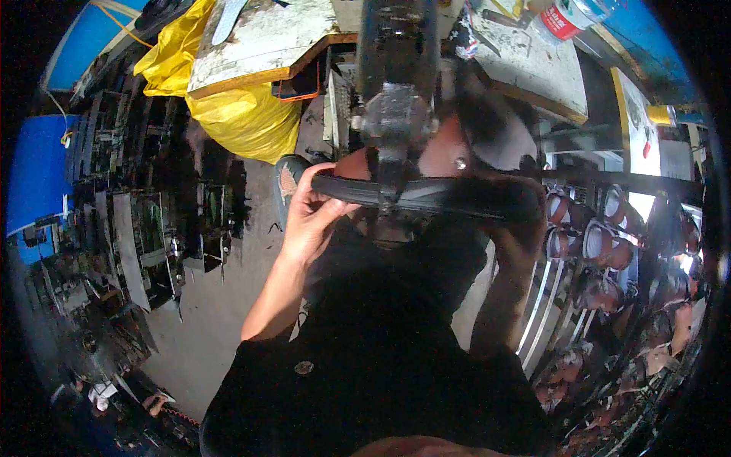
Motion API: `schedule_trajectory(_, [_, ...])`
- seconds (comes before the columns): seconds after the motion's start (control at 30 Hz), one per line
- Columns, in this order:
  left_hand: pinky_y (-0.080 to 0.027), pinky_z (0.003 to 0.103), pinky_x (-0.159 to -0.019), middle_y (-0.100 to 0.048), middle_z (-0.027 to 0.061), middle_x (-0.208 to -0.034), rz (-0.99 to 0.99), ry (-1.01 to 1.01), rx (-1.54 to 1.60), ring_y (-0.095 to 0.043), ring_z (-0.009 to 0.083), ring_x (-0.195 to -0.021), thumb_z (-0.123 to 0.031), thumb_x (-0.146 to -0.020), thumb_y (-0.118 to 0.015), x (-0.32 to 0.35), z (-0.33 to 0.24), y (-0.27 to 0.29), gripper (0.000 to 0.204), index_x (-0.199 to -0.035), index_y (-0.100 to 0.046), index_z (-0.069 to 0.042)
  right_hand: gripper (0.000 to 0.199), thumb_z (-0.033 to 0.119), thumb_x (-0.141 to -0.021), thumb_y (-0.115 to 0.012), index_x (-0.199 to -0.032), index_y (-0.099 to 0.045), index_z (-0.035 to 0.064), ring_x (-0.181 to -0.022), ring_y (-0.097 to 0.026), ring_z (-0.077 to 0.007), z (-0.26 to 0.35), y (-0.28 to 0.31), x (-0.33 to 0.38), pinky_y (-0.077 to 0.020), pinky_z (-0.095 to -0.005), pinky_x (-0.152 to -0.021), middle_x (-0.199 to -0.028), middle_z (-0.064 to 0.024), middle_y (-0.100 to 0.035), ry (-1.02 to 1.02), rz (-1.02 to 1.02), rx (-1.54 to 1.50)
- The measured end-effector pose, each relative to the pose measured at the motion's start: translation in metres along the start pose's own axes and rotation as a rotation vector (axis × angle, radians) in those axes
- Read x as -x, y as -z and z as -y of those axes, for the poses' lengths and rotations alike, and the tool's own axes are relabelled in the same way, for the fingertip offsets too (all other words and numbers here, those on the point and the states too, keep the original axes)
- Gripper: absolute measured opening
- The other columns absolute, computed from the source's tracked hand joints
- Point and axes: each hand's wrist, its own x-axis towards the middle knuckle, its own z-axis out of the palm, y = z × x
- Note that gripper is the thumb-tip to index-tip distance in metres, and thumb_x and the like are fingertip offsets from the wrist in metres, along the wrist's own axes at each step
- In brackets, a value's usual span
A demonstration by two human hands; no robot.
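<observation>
Head cam, looking straight down. The left hand sits just left of centre, fingers curled almost closed around the left end of a dark shoe sole, thumb pressed on its upper edge. The right hand is at about 3 o'clock from the middle, deep in shadow, and it looks wrapped round the right end of the same sole, though I can't make out the individual fingers. So the sole runs flat between both hands, dead centre, right under the head of a dark metal machine that comes down from 12 o'clock and touches it in the middle.

Surroundings: a worn white workbench up around 11 o'clock with a yellow plastic bag slumped below it. A clear bottle with a red label lies at 1 o'clock on another table. Racks of brown shoes fill 3 to 5 o'clock. The grey concrete floor shows at 8 o'clock, with cluttered shelving further out at 9.
</observation>
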Motion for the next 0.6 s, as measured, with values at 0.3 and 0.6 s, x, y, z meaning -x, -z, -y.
schedule_trajectory(0.3, [-0.05, 0.023, -0.08, -0.064, 0.0011, -0.104, 0.077, -0.03, -0.482, -0.061, 0.0087, -0.092, 0.01, -0.08, -0.072, -0.003, 0.008, -0.026, 0.052, -0.125, -0.05, -0.004, 0.075, 0.019, -0.075, -0.08, -0.137, -0.041, 0.0024, -0.117, -0.056, -0.0269, -0.022, 0.054, 0.026, -0.0475, -0.0399, -0.1, -0.13, -0.0143, -0.056, 0.022, -0.122, 0.121])
schedule_trajectory(0.6, [-0.05, 0.027, -0.083, -0.062, 0.0014, -0.11, 0.106, -0.101, -0.354, -0.061, 0.0109, -0.098, 0.014, -0.078, -0.068, -0.002, 0.009, -0.043, 0.056, -0.128, -0.05, -0.004, 0.067, 0.024, -0.078, -0.083, -0.131, -0.047, 0.0031, -0.107, -0.061, -0.02, 0.017, 0.044, 0.019, -0.0499, -0.0357, -0.094, -0.117, -0.01, -0.062, 0.178, -0.165, 0.198])
